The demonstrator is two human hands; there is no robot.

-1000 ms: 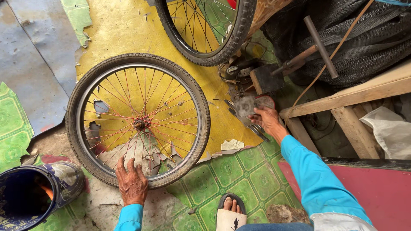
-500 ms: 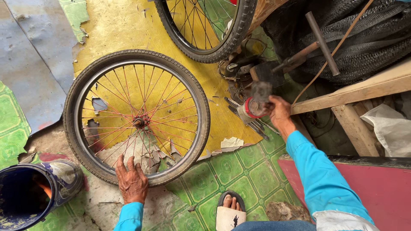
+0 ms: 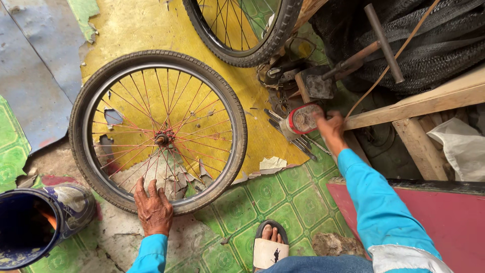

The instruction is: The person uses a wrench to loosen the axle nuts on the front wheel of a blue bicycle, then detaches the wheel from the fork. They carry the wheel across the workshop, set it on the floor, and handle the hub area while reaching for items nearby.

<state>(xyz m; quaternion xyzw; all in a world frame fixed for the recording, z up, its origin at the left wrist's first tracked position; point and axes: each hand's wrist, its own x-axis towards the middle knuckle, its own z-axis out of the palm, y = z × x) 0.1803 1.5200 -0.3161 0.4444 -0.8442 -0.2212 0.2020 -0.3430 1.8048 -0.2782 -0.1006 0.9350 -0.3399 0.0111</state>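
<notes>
The right hand [image 3: 331, 129] closes its fingers on the end of a small red-rimmed tin [image 3: 301, 120], lifted just above a heap of metal tools [image 3: 298, 141] lying on the floor. At twelve o'clock from the tin rests a hammer [image 3: 323, 81] with a rusty head, and a grey metal bar [image 3: 384, 43] leans over a pile of black tyres [image 3: 434, 35]. A wooden plank [image 3: 424, 101] runs off at three o'clock.

The left hand [image 3: 153, 210] lies flat, fingers spread, pressing on the lower rim of a bicycle wheel [image 3: 157, 131] that lies flat on the torn yellow floor covering [image 3: 131, 30]; it grasps nothing. A second wheel [image 3: 242, 28] lies at one o'clock from the first. A blue bucket [image 3: 35, 225] stands at nine o'clock from the left hand, and a sandalled foot [image 3: 270, 245] at three o'clock.
</notes>
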